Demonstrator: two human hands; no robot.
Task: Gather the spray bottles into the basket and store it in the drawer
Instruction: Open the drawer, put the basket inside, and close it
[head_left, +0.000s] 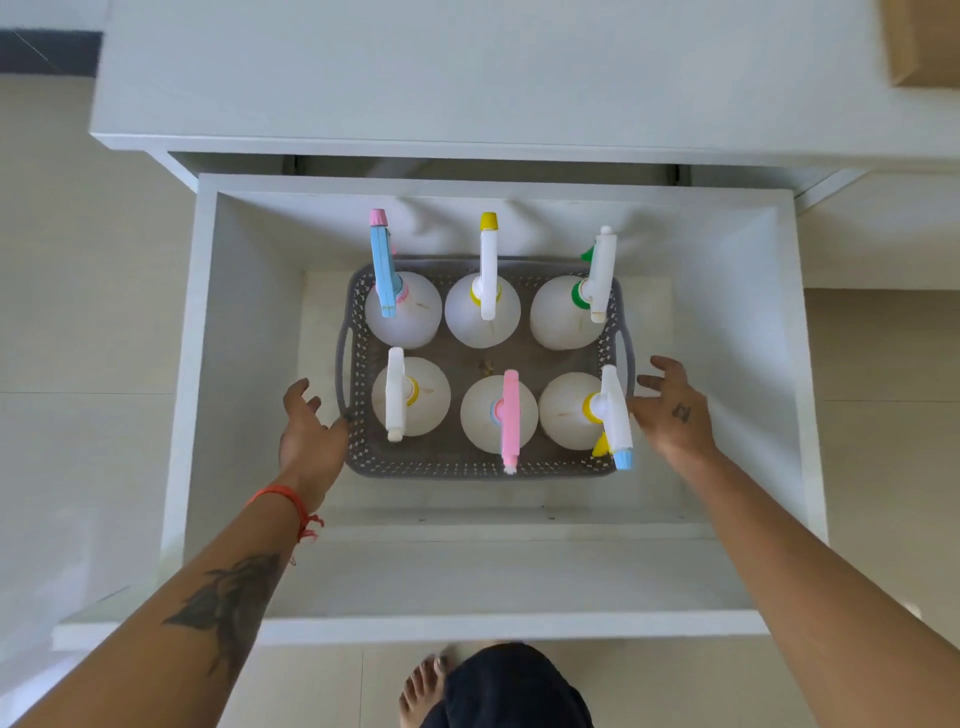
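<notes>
A grey perforated basket (457, 465) stands on the floor of a pulled-out white drawer (208, 364). Several white spray bottles with coloured triggers stand upright in it, in two rows; one at the back left has a blue trigger (385, 275), one at the front has a pink trigger (510, 415). My left hand (309, 434) is beside the basket's left handle, fingers relaxed, the thumb side touching the rim. Just off the right handle, my right hand (672, 410) spreads its fingers and holds nothing.
The white cabinet top (467, 78) lies above the drawer, with a brown box (922, 47) at its right end. Beige floor tiles surround the unit. A bare foot (423, 686) and a dark-clothed knee stand in front of the drawer's front panel (467, 623).
</notes>
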